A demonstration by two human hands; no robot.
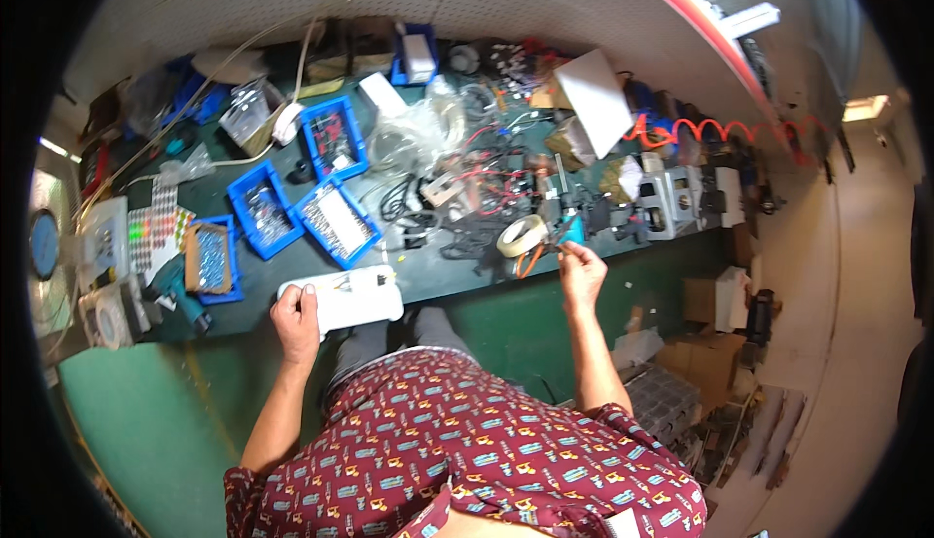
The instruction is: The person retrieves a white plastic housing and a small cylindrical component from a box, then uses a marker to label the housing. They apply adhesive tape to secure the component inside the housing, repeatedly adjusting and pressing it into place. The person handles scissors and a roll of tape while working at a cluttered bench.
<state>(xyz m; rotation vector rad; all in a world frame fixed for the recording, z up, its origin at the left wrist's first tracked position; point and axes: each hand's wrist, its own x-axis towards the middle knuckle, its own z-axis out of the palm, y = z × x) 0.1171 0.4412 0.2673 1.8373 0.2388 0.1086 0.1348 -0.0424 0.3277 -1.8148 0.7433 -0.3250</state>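
My left hand (295, 324) is closed on the left end of a white plastic housing (362, 302), its thumb on top. The housing lies at the bench's front edge, with small parts and wire showing inside it. My right hand (584, 273) is raised at the front edge further right, thumb and fingers pinched together. What sits in that pinch is too small to make out. Just beyond the fingertips are a teal object (573, 230) and a pair of orange handles (527, 265). A roll of cream tape (522, 235) lies to their left.
Blue bins (263, 209) of small hardware stand at the left, beside a cardboard box of blue screws (212, 260) and a teal power tool (181, 295). Tangled wires (486, 173) cover the middle. A coiled orange hose (715, 129) hangs behind. Grey metal housings (669, 202) stand right.
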